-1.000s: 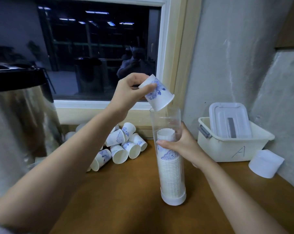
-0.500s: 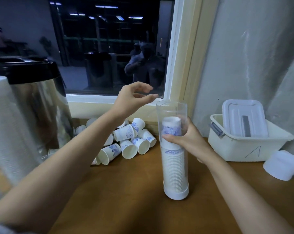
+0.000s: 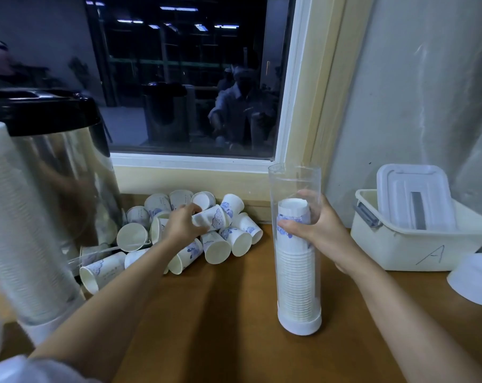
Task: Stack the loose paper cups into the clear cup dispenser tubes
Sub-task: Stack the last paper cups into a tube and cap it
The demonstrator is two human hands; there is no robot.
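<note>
The brown table [image 3: 234, 313] had a tall clear tube [image 3: 299, 286] standing near its middle, more than half full of stacked white cups. A pile of loose cups [image 3: 220, 244] lay at the table's back edge, beside a shiny metal pot [image 3: 68, 175]. The right hand [image 3: 317, 230] came in from the right and wrapped its fingers round the tube's upper part. The left arm stretched to the pile, and the left hand [image 3: 183, 226] curled round one blue-flowered cup [image 3: 216, 217] lying sideways on top.
</note>
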